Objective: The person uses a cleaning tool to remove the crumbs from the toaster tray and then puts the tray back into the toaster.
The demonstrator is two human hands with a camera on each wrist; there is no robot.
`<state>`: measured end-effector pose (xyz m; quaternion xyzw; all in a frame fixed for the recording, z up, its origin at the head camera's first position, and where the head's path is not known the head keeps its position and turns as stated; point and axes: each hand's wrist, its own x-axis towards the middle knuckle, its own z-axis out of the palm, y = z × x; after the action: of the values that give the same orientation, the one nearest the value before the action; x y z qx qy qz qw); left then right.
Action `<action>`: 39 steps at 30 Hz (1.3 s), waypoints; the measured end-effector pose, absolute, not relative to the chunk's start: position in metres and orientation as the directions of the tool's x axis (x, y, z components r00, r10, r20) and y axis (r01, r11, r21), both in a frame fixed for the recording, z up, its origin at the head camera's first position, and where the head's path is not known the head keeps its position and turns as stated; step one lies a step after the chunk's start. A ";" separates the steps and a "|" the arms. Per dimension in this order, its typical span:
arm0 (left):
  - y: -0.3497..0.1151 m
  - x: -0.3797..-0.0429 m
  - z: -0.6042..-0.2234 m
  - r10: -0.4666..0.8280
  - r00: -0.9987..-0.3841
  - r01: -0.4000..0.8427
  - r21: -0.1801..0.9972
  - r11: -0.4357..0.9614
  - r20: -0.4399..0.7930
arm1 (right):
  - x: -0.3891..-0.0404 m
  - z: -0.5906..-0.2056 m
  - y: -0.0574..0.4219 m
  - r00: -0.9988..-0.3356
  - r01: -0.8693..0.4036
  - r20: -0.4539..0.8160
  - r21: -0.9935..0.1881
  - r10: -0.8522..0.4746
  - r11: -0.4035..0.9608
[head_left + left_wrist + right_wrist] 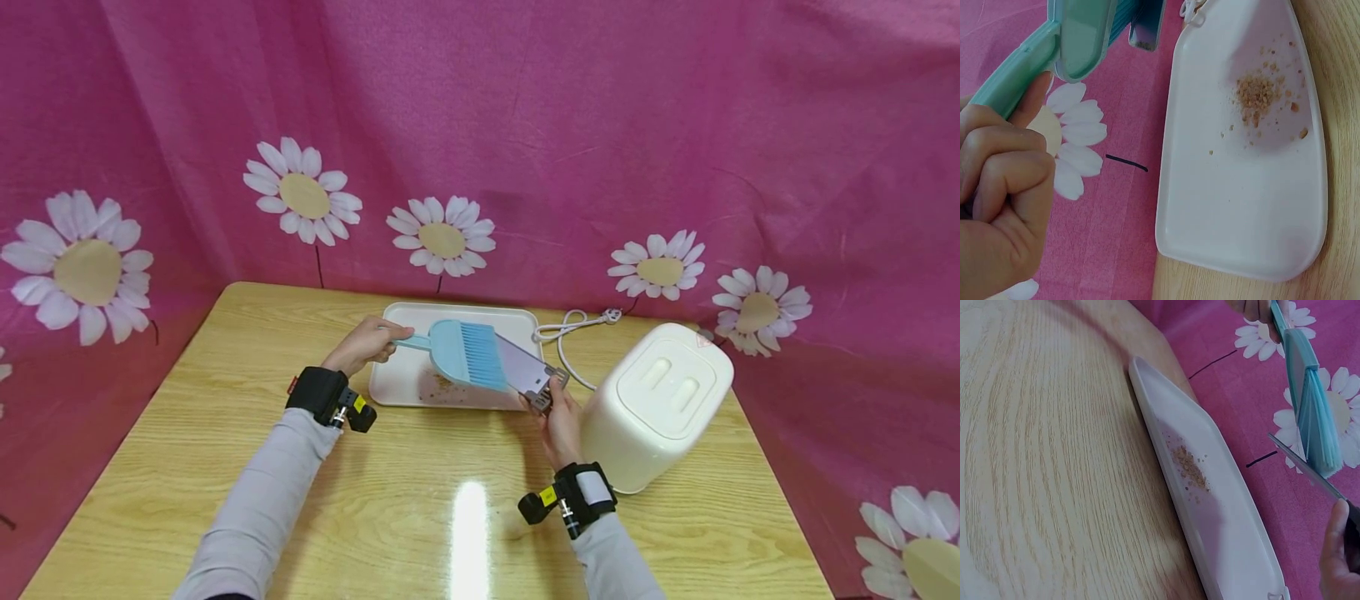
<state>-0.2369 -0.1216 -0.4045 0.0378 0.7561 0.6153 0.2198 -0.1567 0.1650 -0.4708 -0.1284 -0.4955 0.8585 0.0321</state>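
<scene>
My left hand [365, 345] grips the handle of a light blue brush [447, 352], its bristles pointing right. In my right hand [562, 427] is a flat metallic crumb tray [519, 364] with a grey end, pinched by that end. The bristles touch or overlap the crumb tray's face; in the right wrist view the crumb tray [1304, 465] slants below the bristle tips. Both are held above a white rectangular tray [399, 379]. A small heap of brown crumbs [1255, 97] lies on the white tray, with loose bits scattered around it.
A cream toaster [630, 433] with two slot-shaped marks on its top stands close to the right hand. Its white cord [573, 327] lies looped behind, beside the white tray. A pink flowered cloth [525, 150] hangs along the back of the wooden table [405, 500].
</scene>
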 end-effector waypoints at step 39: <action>-0.137 -0.236 -0.391 0.172 -0.910 -0.300 0.884 0.358 -0.378 | -0.156 -0.462 0.166 -0.936 0.092 -0.253 -0.847 0.245 -0.524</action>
<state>-0.2355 -0.1373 -0.3911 -0.0402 0.7972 0.5650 0.2086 -0.1560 0.1664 -0.4617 -0.1733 -0.4858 0.8555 0.0446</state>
